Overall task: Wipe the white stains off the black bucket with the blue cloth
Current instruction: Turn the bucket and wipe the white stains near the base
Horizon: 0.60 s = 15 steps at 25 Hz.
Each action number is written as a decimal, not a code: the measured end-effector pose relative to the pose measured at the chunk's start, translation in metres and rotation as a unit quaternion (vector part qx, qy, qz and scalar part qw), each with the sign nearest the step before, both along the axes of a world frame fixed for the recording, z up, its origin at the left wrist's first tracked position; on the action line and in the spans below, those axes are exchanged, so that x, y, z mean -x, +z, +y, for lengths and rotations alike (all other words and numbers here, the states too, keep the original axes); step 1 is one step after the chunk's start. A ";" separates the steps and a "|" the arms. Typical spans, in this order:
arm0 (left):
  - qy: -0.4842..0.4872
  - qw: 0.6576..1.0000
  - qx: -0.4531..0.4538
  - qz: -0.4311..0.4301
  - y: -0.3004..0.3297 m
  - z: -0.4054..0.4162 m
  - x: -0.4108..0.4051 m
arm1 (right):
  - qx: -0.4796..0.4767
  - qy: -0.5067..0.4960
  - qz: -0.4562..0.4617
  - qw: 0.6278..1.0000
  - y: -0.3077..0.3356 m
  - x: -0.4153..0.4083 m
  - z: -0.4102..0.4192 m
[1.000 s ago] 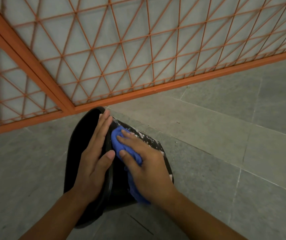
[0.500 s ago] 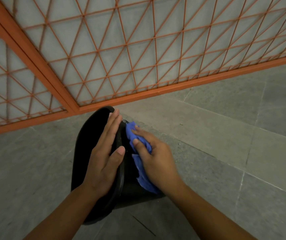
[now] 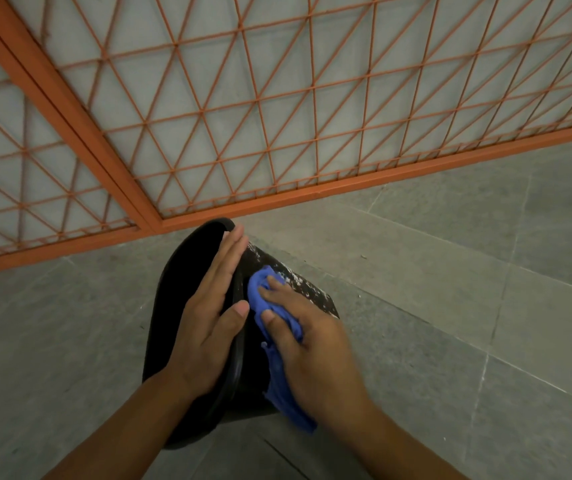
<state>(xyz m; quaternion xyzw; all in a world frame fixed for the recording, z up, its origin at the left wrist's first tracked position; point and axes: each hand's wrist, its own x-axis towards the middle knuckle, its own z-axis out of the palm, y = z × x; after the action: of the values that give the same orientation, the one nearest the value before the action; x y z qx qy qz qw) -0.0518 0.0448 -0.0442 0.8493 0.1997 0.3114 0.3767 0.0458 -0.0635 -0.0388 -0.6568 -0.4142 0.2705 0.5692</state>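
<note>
Since half a second ago, right hand [image 3: 315, 344] and blue cloth [image 3: 260, 299] have slid back along the bucket [image 3: 177, 306], exposing white stains [image 3: 298, 278]. Left hand [image 3: 208, 320] rests flat, fingers straight, on its rim. Right hand presses the bunched cloth against the side.

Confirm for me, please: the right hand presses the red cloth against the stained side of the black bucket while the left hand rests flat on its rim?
Not quite: the cloth is blue, as the head view shows. The right hand does press it against the black bucket, and the left hand rests flat on the rim.
</note>
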 end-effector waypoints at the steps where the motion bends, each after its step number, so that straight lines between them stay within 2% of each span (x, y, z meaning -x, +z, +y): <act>1: -0.001 1.000 0.002 0.001 0.000 0.000 0.000 | -0.007 0.012 -0.007 1.000 0.000 -0.002 0.004; 4: 0.008 1.000 -0.001 0.004 -0.002 0.001 0.003 | 0.021 0.005 -0.008 1.000 -0.006 -0.025 0.028; 7: 0.019 1.000 0.011 -0.005 -0.002 0.001 0.006 | 0.055 -0.026 -0.003 0.998 -0.016 -0.018 0.011; 11: 0.014 1.000 0.008 -0.004 -0.002 0.005 0.006 | -0.006 0.015 -0.016 1.000 -0.008 -0.002 0.003; 15: 0.020 1.000 0.004 -0.002 -0.003 0.005 0.005 | 0.015 -0.009 -0.007 1.000 -0.011 -0.016 0.016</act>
<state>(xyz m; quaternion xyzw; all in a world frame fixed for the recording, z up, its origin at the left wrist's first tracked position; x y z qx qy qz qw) -0.0568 0.0496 -0.0469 0.8432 0.2169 0.3196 0.3738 0.0616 -0.0477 -0.0499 -0.6709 -0.4078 0.2669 0.5589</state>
